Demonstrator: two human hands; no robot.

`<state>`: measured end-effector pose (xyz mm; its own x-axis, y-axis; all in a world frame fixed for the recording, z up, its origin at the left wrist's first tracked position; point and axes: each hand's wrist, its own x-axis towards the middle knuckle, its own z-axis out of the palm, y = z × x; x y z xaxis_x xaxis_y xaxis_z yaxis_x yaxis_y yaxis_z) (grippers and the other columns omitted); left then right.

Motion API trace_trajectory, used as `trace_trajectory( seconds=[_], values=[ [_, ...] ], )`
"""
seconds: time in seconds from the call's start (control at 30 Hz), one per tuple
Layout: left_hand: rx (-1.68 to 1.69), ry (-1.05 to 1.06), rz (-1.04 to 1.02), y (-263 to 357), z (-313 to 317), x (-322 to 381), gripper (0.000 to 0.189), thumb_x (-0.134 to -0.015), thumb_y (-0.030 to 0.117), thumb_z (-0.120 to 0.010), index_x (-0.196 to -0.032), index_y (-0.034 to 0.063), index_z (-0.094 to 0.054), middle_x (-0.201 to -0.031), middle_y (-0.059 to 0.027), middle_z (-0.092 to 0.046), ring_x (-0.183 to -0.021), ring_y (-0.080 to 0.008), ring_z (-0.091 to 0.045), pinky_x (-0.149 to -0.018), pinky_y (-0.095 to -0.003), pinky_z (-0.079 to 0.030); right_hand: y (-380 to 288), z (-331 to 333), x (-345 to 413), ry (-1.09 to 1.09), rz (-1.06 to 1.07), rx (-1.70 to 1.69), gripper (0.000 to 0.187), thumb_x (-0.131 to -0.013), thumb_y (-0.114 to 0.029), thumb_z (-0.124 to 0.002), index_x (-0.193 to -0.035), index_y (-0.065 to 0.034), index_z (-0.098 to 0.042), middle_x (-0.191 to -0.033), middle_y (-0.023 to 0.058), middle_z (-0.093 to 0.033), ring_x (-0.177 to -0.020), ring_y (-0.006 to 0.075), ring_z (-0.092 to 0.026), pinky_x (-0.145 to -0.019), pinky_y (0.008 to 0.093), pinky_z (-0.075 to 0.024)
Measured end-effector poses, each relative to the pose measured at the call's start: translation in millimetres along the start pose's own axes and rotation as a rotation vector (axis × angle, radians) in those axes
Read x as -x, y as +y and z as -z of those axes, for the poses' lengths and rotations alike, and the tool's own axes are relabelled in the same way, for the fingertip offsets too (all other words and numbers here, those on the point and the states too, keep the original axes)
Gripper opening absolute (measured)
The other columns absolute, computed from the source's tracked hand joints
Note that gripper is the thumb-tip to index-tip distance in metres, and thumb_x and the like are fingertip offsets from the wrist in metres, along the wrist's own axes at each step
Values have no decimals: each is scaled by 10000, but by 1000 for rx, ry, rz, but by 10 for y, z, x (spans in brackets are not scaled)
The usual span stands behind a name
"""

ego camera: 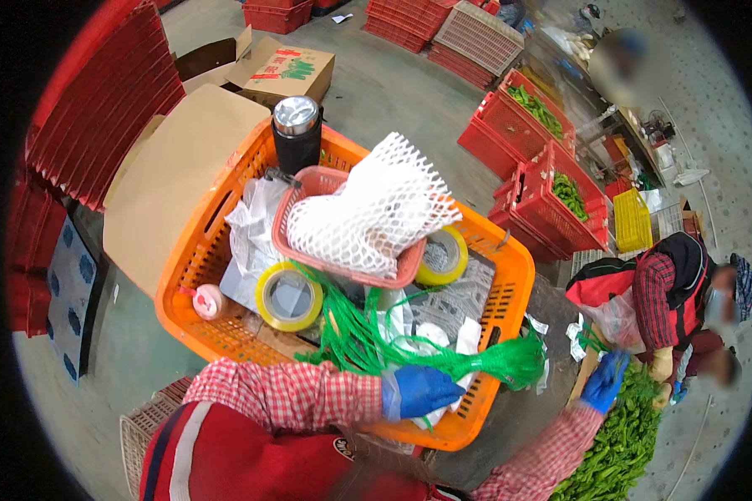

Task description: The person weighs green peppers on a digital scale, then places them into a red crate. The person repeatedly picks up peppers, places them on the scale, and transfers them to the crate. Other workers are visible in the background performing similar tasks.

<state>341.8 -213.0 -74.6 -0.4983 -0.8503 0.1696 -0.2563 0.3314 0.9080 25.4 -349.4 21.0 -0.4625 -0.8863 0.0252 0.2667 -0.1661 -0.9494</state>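
My left hand point(423, 391) wears a blue glove and lies over the near right side of an orange plastic basket point(191, 294). It is against a bundle of green mesh net bags point(507, 362) and some white paper; its grip is hidden. My right hand point(605, 381), also blue-gloved, reaches out right with stretched fingers over the edge of a heap of green peppers point(623, 448). Inside the basket sit a small pink basket point(351, 273) with white foam netting point(376, 206), two yellow tape rolls point(263, 300) and a black tumbler with a silver lid point(296, 134).
Across the heap a co-worker point(658, 294) in a plaid sleeve has gloved hands at the peppers. Red crates of peppers point(567, 197) stand at the upper right. Stacked red crates point(106, 106), a cardboard sheet point(169, 181) and a printed carton point(294, 72) lie to the left.
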Motion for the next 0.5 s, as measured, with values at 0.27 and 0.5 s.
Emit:
trace_trajectory(
  seconds=[0.27, 0.5],
  values=[
    [134, 137, -6, 20, 84, -130, 213, -798, 211, -465, -940, 86, -562, -709, -141, -542, -644, -317, -526, -560, -366, -431, 972, -3260, 62, -823, 394, 558, 260, -806, -189, -441, -1040, -82, -481, -991, 53, -510, -900, 162, -495, -758, 273, -406],
    [589, 153, 326, -647, -292, 225, 211, -712, 113, -561, -907, 33, -579, -819, -79, -597, -717, -216, -575, -613, -309, -449, 2060, -4089, 638, -758, 926, 873, 241, -716, -220, -500, -915, -93, -549, -1005, 107, -508, -938, 270, -475, -791, 381, -376]
  ],
)
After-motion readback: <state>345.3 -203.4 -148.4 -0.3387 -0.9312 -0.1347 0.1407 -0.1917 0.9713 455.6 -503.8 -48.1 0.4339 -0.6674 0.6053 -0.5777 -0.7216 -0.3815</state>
